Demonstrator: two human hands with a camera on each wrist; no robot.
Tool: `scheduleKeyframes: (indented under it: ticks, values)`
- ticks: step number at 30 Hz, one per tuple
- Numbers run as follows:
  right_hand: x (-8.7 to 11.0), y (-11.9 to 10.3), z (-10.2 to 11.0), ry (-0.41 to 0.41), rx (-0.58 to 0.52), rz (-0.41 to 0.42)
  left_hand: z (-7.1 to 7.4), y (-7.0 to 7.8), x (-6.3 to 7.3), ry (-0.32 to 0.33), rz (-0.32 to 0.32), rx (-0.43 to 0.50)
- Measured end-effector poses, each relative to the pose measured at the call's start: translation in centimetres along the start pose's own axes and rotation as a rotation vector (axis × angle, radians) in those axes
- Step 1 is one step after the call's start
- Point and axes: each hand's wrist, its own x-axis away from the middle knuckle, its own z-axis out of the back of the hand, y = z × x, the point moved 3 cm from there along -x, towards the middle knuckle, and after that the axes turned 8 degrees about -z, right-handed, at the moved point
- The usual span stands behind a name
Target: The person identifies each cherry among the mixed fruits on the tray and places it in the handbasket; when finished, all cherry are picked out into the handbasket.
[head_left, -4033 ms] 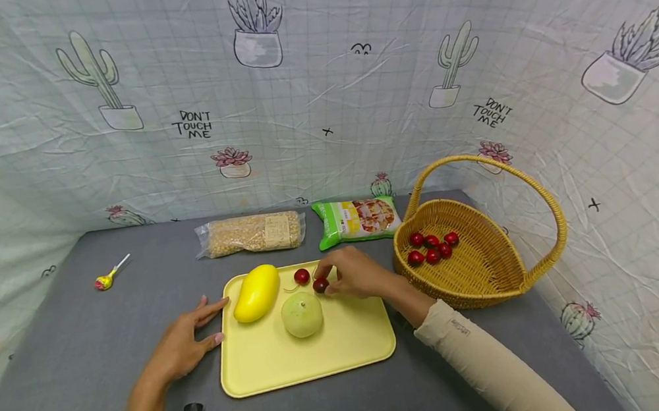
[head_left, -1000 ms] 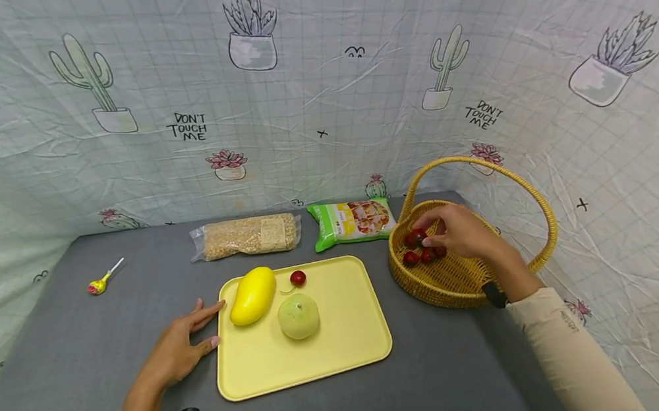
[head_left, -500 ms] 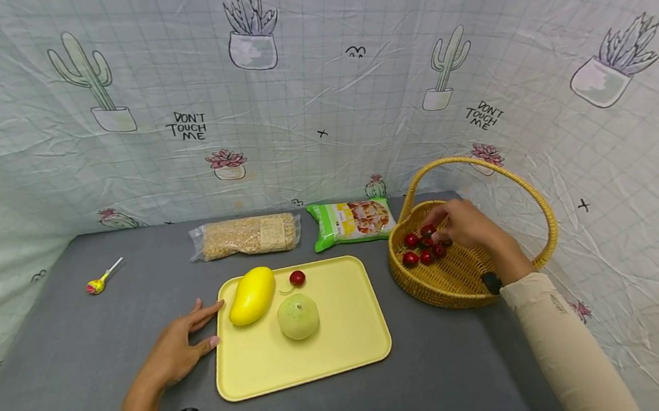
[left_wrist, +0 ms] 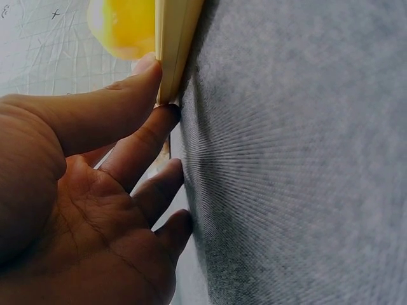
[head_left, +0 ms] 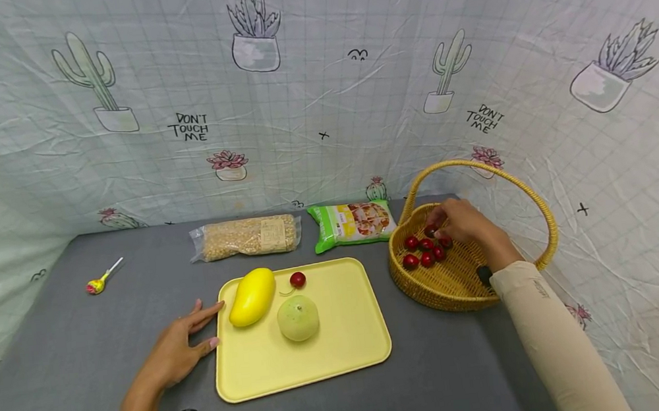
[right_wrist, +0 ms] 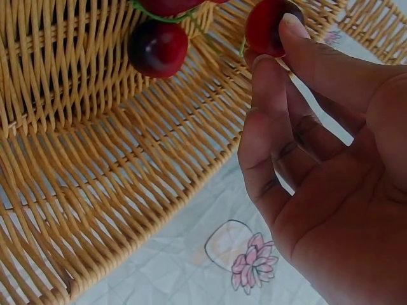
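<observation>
My right hand [head_left: 463, 222] is inside the wicker basket [head_left: 442, 299] at the right. Its thumb and forefinger pinch a dark red cherry [right_wrist: 266, 28] near the basket's back wall. Several other cherries [head_left: 427, 259] lie beside it on the basket floor. At the tray's left edge rests my left hand [head_left: 173, 349], fingers loosely extended and thumb touching the rim of the yellow tray [head_left: 344, 356]. On that tray lie a yellow mango [head_left: 251, 297], a round pale green fruit [head_left: 298, 318] and one cherry [head_left: 297, 279] with its stem.
Behind the tray lie a clear bag of yellowish grains [head_left: 249, 237] and a green-edged printed package [head_left: 355, 223], close to the basket. A lollipop [head_left: 101, 280] is on the far left. The basket's tall handle [head_left: 534, 196] arches above its right side.
Over four seconds my right hand has carried a cherry from the tray into the basket. In the last second it has shifted slightly within the basket. My left hand stays at the tray edge.
</observation>
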Motion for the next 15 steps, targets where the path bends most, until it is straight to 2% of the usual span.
scheduleKeyframes:
  ticks: [8,15]
  values:
    - [-1.0,0.6,-0.4,-0.047,-0.004,-0.049,0.0,-0.1,0.0,0.002,-0.015,0.004]
    - [-1.9,1.4,-1.3,-0.055,-0.005,-0.058,0.0,0.0,-0.1,0.008,-0.023,-0.008]
